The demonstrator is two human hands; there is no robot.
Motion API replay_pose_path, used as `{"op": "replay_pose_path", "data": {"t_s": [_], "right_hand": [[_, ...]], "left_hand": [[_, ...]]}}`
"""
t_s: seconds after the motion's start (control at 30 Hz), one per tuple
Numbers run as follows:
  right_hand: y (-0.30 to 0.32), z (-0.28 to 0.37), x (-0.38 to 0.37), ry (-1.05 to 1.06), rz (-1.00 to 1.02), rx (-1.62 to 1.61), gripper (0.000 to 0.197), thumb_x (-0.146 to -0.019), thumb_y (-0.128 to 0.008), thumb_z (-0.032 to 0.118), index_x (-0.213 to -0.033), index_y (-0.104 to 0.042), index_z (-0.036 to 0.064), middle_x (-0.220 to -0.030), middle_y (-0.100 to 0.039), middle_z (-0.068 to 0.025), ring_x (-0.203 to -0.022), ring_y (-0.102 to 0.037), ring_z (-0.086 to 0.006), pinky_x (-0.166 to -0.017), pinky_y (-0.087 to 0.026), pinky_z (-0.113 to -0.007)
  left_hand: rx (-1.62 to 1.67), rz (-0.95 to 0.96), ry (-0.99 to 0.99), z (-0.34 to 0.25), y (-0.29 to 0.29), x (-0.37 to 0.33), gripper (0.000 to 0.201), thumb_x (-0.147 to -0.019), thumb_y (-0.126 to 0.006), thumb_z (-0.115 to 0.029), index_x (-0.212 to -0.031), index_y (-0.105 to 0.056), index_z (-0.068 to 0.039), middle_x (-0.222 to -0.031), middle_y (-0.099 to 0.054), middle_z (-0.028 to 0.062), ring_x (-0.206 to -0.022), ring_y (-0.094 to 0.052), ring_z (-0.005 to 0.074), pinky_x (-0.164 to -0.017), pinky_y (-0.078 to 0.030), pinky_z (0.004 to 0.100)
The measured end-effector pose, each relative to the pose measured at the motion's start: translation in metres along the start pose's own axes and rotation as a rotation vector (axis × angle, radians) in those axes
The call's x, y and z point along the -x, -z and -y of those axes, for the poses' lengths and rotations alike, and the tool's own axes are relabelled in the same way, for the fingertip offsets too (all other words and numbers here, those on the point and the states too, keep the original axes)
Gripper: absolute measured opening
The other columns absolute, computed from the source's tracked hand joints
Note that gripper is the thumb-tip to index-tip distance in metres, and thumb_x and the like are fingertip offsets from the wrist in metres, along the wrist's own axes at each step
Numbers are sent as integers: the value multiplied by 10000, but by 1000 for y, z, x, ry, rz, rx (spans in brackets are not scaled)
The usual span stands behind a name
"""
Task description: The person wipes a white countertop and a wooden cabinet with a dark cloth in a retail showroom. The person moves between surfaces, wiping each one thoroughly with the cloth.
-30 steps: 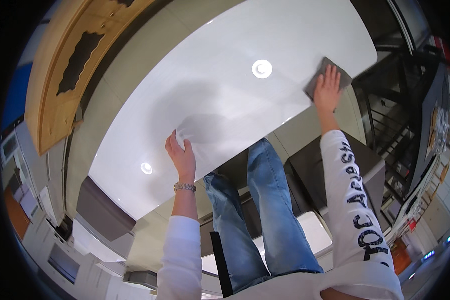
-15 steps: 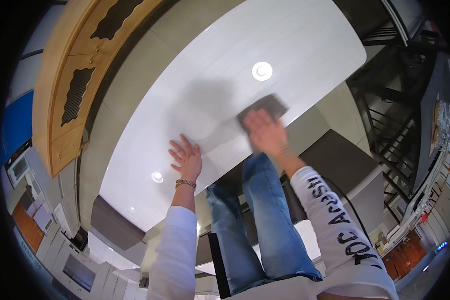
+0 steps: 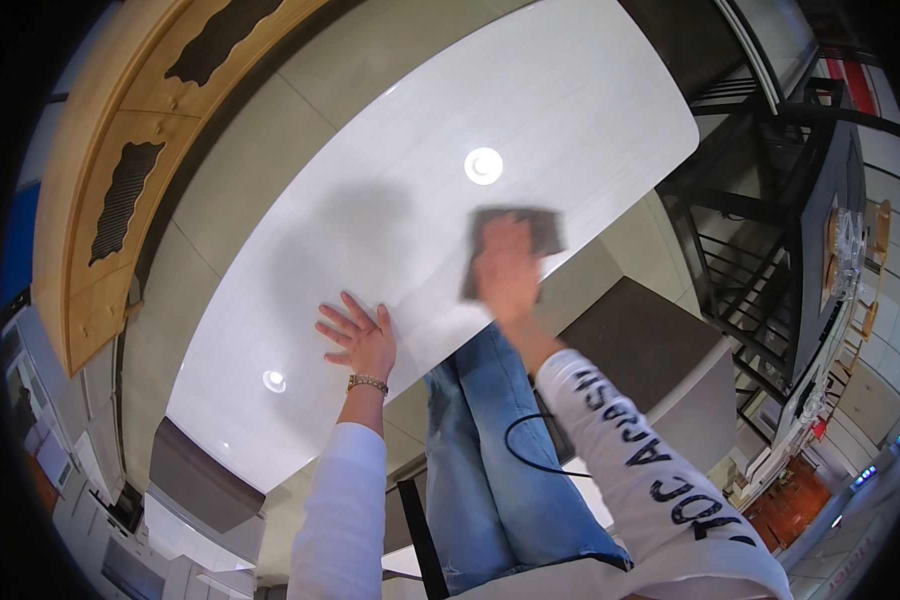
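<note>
A glossy white table (image 3: 590, 90) with a curved far edge fills the middle of the view. My left hand (image 3: 362, 345), wearing a metal bracelet at the wrist, rests on its near side with the fingers spread and nothing held. To its right, my right hand (image 3: 508, 268) presses a dark grey cloth (image 3: 545, 230) against the tabletop near the edge. Motion smears that hand and the cloth. Parts of the cloth stick out past the fingertips and beside the palm; the rest lies hidden under the hand.
My legs in blue jeans (image 3: 490, 440) are below the near table edge, with a black cable (image 3: 530, 465) across them. A dark brown seat (image 3: 630, 340) stands at the right. Beyond the table's far side is a wooden cabinet (image 3: 95, 130); black metal racks (image 3: 740, 240) stand far right.
The table has shifted left and down in view. My right hand has moved with the cloth, which lies at a different angle under it. My left hand stays spread on the table.
</note>
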State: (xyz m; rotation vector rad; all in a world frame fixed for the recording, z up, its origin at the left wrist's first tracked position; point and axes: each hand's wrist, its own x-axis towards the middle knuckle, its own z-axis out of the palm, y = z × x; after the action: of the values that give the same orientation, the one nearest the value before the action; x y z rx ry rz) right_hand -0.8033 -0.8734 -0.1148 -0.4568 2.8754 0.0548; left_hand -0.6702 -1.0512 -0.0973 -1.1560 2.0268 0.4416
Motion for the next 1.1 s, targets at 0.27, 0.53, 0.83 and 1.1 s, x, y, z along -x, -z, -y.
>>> {"op": "replay_pose_path", "data": {"t_s": [0.27,0.53,0.83,1.1], "right_hand": [[-6,20,-1,791,-80,-292,468,-879,-478,278,-1339,-505,199,-1435,-436,32,-1342,-366,-181,-1081,-274,-497],[17,-221,-161,-267,-190,-60,501,-960,-395,335,-1443,-355,203,-1533,-272,-5,-1402,-261,-228,-1039,-296,-607],[31,-321,-294,-623,-293,-208,530,-991,-290,365,-1479,-276,160,-1548,-241,-50,-1426,-213,-247,-1065,-245,-600],[74,-213,-432,-75,-318,-154,527,-979,-340,374,-1468,-296,182,-1538,-263,-15,-1416,-229,-230,-1084,-255,-552]], "left_hand": [[69,85,-96,-9,13,-2,706,-963,-297,-529,-1517,28,-236,-1548,220,131,-1408,209,397,-1025,-38,726],[286,-217,-134,0,3,-8,591,-1002,-261,-438,-1520,-56,-243,-1578,66,125,-1451,28,343,-1050,-89,699],[255,-153,-13,-247,56,-21,734,-956,-305,-563,-1518,11,-212,-1568,106,152,-1442,80,371,-1019,-96,727],[176,-33,161,-314,70,-31,1045,-804,-395,-772,-1501,106,-177,-1514,205,257,-1408,160,438,-1008,-120,730]]}}
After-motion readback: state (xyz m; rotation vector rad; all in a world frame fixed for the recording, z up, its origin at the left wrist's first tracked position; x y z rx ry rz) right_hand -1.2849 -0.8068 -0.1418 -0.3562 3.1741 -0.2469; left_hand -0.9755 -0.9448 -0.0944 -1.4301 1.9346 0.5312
